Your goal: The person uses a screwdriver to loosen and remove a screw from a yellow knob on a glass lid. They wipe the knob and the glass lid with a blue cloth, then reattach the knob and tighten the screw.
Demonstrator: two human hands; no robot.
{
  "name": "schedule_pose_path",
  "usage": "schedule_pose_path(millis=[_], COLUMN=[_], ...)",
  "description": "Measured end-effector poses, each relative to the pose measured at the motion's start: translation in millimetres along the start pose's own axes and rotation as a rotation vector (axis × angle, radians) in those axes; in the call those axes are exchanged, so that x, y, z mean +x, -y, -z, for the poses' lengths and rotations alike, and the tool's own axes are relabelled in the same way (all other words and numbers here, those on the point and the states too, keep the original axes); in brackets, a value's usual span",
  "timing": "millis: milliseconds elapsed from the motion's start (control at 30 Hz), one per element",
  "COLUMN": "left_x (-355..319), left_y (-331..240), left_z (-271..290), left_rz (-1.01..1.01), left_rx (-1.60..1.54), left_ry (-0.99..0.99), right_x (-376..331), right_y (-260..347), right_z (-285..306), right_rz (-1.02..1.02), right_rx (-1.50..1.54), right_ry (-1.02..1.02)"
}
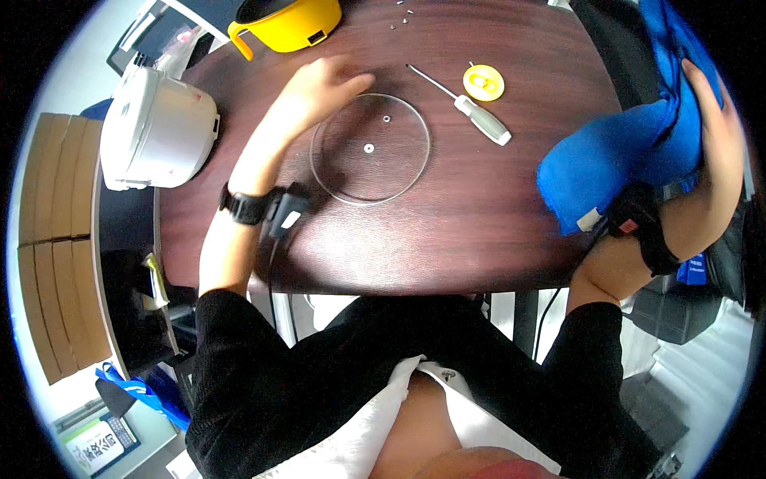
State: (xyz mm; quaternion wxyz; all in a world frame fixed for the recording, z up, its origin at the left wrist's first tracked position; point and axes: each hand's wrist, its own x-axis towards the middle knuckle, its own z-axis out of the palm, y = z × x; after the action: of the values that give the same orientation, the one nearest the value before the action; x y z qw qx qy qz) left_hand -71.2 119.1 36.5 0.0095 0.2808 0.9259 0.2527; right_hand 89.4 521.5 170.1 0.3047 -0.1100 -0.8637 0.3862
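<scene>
A round clear glass lid (429, 148) with a thin rim lies on the table. A small white washer (369, 148) shows at its middle, and a smaller ring (386, 119) lies within its outline. My left hand (319, 92) is at the lid's far left edge, thumb held apart from the partly hidden fingers, with nothing seen in it. On the far right, my right hand (718, 120) grips a blue cloth (614, 164), which drapes down onto the table. Right of the lid lie a screwdriver (481, 120) with a grey handle and a round yellow knob (483, 82).
A yellow pot (295, 28) with a handle stands at the far left of the table (479, 231). Several small screws (404, 21) lie at the far edge. To the left sits a white rice cooker (159, 128); cardboard boxes (56, 176) are stacked beyond. Cables hang from both wrists.
</scene>
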Motion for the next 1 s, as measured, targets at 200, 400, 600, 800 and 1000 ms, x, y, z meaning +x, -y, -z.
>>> schedule_pose_path(millis=[200, 400, 600, 800, 1000], left_x=[-80, -95, -97, -100, -103], left_y=[40, 39, 42, 43, 50], left_z=[10, -8, -17, -24, -33], left_rz=[0.498, 0.546, 0.437, 0.309, 0.265], left_rx=[-0.202, -0.670, -1.011, -1.631, -1.821], left_ry=[0.057, 0.115, 0.026, -0.048, -0.038], right_x=[18, 5, 3, -8, -45], right_y=[-27, 12, 20, 31, 65], right_z=[-2, -25, -38, -61, -108], right_rz=[-0.165, 0.026, 0.072, 0.239, 0.365], right_rx=[0.102, 0.039, 0.002, -0.031, 0.061], right_ry=[0.154, 0.074, 0.104, 0.095, 0.117])
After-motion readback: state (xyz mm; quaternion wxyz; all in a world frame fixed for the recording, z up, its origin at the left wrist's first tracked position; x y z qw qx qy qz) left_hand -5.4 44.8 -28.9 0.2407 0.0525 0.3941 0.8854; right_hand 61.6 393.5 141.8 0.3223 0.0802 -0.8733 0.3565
